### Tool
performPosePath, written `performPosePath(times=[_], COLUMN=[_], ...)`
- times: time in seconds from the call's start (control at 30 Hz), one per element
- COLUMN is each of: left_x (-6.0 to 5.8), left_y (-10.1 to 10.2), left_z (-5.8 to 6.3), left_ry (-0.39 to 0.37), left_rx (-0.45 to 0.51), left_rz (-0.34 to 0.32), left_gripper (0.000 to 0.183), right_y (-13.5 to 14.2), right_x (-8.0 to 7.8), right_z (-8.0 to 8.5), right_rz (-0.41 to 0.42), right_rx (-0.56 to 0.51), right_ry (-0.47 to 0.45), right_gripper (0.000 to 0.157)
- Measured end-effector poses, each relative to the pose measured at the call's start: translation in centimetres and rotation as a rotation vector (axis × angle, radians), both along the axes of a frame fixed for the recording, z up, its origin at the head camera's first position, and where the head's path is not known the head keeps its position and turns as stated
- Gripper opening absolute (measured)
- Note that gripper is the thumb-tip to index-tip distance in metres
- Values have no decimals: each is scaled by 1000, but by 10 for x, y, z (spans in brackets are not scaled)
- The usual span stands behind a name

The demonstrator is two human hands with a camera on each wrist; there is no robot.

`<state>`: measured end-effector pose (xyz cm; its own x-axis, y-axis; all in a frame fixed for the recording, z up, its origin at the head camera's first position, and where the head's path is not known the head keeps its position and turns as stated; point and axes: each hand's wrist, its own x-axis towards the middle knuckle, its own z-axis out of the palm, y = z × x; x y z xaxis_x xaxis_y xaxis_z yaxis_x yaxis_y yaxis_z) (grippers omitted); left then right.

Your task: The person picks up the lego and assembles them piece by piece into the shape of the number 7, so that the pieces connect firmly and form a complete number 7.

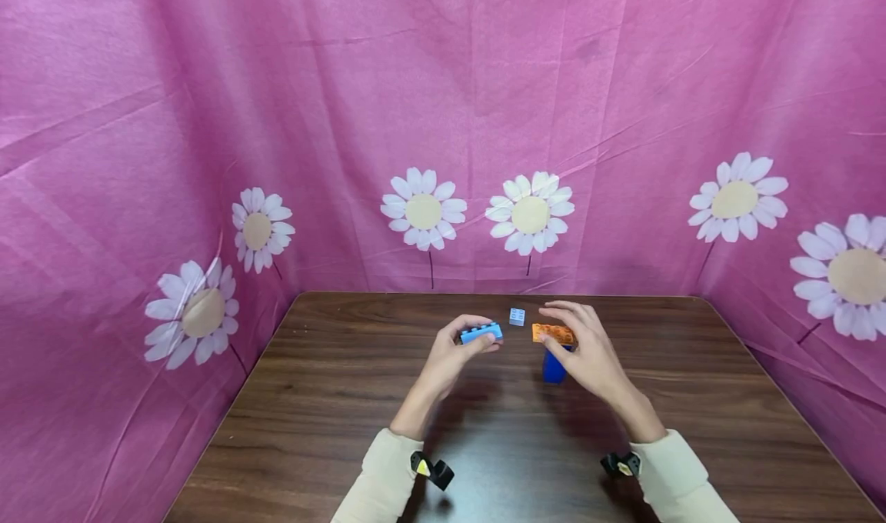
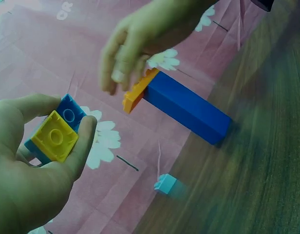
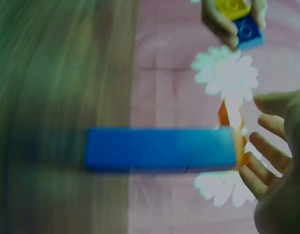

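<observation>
My left hand [image 1: 445, 360] pinches a light blue toy brick [image 1: 477, 334] between thumb and fingers. A yellow brick [image 2: 52, 134] is joined to its underside, as the left wrist view shows. My right hand [image 1: 594, 354] is at the top of a tall dark blue block tower [image 2: 186, 107], its fingers spread beside an orange brick [image 2: 136, 93]. That orange brick lies across the tower's top and sticks out toward the left hand. In the right wrist view the thumb stands apart from the orange brick, with the fingertips close to its edge.
A small pale blue brick [image 1: 517, 317] sits on the wooden table [image 1: 318, 400] near the back edge, behind the hands. Pink cloth [image 1: 332, 123] with daisies hangs around the table's back and sides. Each wrist carries a black camera mount.
</observation>
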<state>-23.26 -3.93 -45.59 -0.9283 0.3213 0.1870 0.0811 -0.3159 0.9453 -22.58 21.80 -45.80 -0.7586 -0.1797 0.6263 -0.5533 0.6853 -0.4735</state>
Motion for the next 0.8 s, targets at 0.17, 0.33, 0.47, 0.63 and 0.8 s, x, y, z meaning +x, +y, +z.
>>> performPosePath(times=[0.17,0.33,0.47,0.63,0.8], left_x=[-1,-5,-8,-13,-17], left_y=[2,9,15,17,14], left_z=[-3,-4,-3,-4,-6], left_ry=[31,126,215,265,276], left_rx=[-134,-281,-379,-415,-413], left_rz=[66,118,137,138,110], left_gripper=[36,32,31,32,31], right_y=[12,9,-1,-15,-24], right_x=[0,-1,-3,-5,-6], right_z=[-17,-22,-23,-22,-20], right_rz=[-47,-10,45,86,136], right_rx=[25,-45,-55,-51,-76], right_ry=[-206,-267,-271,-280,-337], right_gripper=[47,43,42,44,46])
